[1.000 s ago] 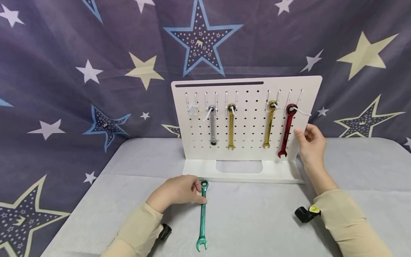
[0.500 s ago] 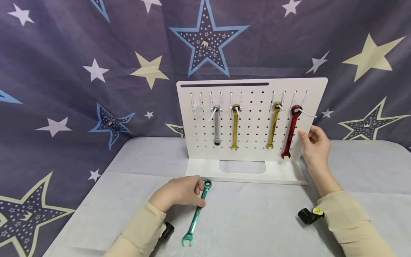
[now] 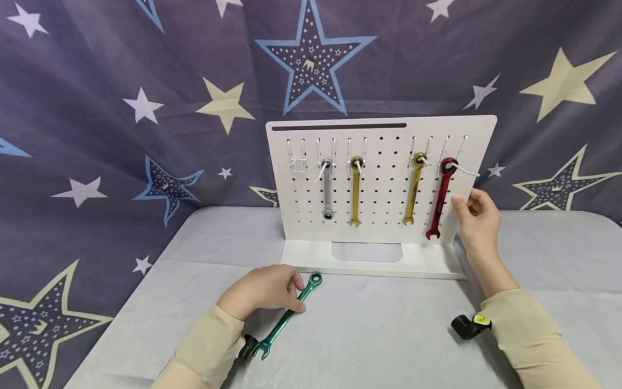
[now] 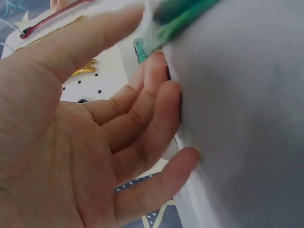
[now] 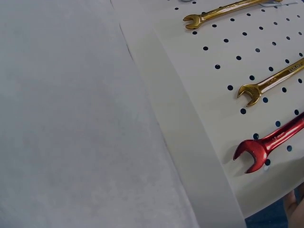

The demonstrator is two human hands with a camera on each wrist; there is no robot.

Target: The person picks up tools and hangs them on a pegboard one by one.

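My left hand (image 3: 264, 292) pinches a green ratchet wrench (image 3: 277, 330) between thumb and fingers, near its ring end. The wrench slants over the table, ring end by the board's base and open end beside the left wrist camera. In the left wrist view the green wrench (image 4: 190, 19) is blurred at the thumb tip, the other fingers loosely bent. My right hand (image 3: 478, 227) grips the right edge of a white pegboard (image 3: 384, 200), thumb in front and fingers partly hidden behind. Beside that thumb hangs a red wrench (image 3: 441, 200), also a red wrench (image 5: 259, 149) in the right wrist view.
A silver wrench (image 3: 328, 192), one gold wrench (image 3: 355, 200) and another gold wrench (image 3: 413, 194) hang from white hooks. The leftmost hook (image 3: 298, 164) bears no wrench. A grey cloth (image 3: 379, 335) covers the table; a starry curtain (image 3: 170, 65) hangs behind.
The green wrench's open end has swung left toward the left wrist, turning the wrench from nearly upright in view to a slant. The right hand keeps its place on the board.
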